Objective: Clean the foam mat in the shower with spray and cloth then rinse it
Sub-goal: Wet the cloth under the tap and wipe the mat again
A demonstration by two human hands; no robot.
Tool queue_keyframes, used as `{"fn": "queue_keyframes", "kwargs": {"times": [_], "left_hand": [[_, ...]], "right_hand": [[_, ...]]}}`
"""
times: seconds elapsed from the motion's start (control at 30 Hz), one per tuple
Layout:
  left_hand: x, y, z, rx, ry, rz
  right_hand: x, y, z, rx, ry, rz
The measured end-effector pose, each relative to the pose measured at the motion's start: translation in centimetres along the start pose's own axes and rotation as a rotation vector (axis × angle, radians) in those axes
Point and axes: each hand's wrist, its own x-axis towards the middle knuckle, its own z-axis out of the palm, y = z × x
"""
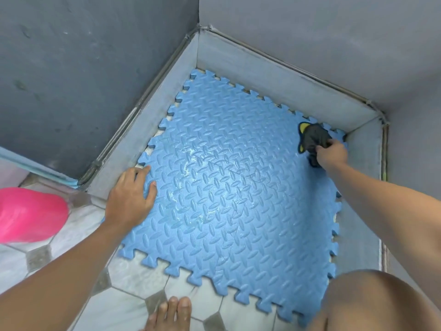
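Toes (171, 309) and a bent knee (372, 299) are seen at the near edge, on the hexagon-tiled floor (133, 280). Beyond them the blue foam mat (238, 187) is spread flat in the shower corner, wet streaks showing across its middle. Its left edge is pinned by the left hand (131, 197), fingers spread and pressed flat, nothing gripped. At the far right corner a dark cloth (313, 137) is bunched on the mat and clenched by the right hand (333, 154). From that cloth the unwiped expanse lies leftward and nearer, so a pull back across the mat is judged the likely stroke. No spray bottle is visible.
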Motion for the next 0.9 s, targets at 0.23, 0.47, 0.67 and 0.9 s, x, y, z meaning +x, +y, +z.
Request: {"fn": "queue_keyframes", "kwargs": {"times": [0.23,0.47,0.67,0.9], "left_hand": [[-0.3,-0.2,0.1,0.010,-0.022,0.001],[-7.0,-0.7,-3.1,-0.039,-0.029,-0.036],[-9.0,-3.9,-4.2,-0.152,-0.024,-0.336],[-6.9,-1.4,-3.3,-0.154,-0.025,-0.536]], "right_hand": [[-3.6,-7.5,4.1,0.071,-0.060,-0.055],[-14.7,-21.6,10.7,0.083,-0.282,-0.534],[-27.3,-18.4,12.4,-0.114,-0.443,-1.147],[-27.2,-9.1,7.3,-0.425,-0.838,-1.748]]}}
